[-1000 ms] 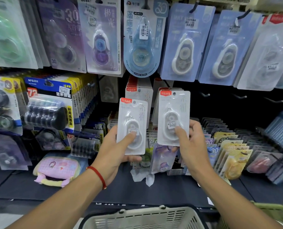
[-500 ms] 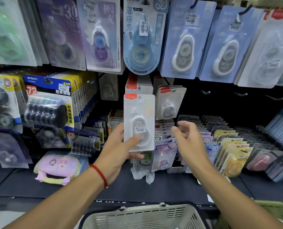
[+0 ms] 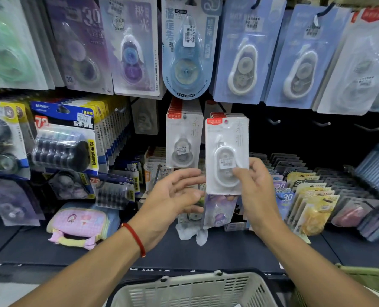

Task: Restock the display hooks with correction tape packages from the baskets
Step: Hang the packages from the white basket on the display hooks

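White correction tape package [image 3: 227, 156] with red corner tab and pale grey lettering, red cord bracelet [image 3: 135, 238] on left wrist, cream slotted basket [image 3: 190, 291] below, pink checked pouch [image 3: 80, 223] with yellow handle on black shelf [image 3: 206, 253].

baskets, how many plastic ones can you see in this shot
2. A white slotted plastic basket sits at bottom centre between the forearms; a green plastic basket shows partly at the bottom right corner. Others may lie outside the frame.
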A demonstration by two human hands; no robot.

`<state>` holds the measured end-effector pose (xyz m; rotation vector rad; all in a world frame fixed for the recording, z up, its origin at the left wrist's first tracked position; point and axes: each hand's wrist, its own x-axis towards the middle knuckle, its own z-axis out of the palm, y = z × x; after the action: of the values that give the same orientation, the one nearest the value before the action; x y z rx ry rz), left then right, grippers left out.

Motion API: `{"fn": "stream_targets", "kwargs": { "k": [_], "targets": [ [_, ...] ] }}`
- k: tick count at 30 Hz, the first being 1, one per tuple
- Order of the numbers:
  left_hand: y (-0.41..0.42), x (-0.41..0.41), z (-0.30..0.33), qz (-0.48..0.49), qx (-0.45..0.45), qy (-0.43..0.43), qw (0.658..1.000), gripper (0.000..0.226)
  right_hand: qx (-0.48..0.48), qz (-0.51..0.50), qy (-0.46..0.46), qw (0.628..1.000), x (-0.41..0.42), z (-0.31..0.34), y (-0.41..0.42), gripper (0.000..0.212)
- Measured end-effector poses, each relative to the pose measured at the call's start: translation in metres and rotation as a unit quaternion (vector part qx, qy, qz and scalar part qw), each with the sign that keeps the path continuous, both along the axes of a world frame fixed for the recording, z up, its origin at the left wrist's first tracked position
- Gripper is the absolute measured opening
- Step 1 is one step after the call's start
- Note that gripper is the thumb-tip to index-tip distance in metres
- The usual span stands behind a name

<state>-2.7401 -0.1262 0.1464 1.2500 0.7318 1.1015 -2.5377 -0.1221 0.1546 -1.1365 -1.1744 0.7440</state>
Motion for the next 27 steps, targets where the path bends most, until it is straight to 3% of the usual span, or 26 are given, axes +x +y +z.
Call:
{"fn": "stream_targets", "kwargs": {
  "k": [8, 14, 18, 27],
  "targets": [
    [-0.0041, 0.0036, 0.0009, -0.071, 0.029, -0.007, 0.997, 0.063, 0.018, -0.044, 0.026, 0.999, 0.0014, 0.0029, -0.0005, 0.021],
    [-0.0042, 0.0011, 0.0043, -0.048, 0.042, 0.014, 0.998, 0.061, 0.017, -0.049, 0.056, 0.997, -0.0015, 0.0054, -0.0003, 0.02],
    [-0.0043, 0.0011, 0.0055, -0.007, 0.08, 0.075, 0.994, 0.059, 0.013, -0.062, 0.045, 0.997, 0.0014, 0.0064, 0.0027, 0.008],
    [-0.0052, 0.0011, 0.0085, 0.032, 0.111, 0.128, 0.985, 0.055, 0.015, -0.07, 0.033, 0.997, 0.0015, 0.0031, 0.0042, 0.008]
  ]
}}
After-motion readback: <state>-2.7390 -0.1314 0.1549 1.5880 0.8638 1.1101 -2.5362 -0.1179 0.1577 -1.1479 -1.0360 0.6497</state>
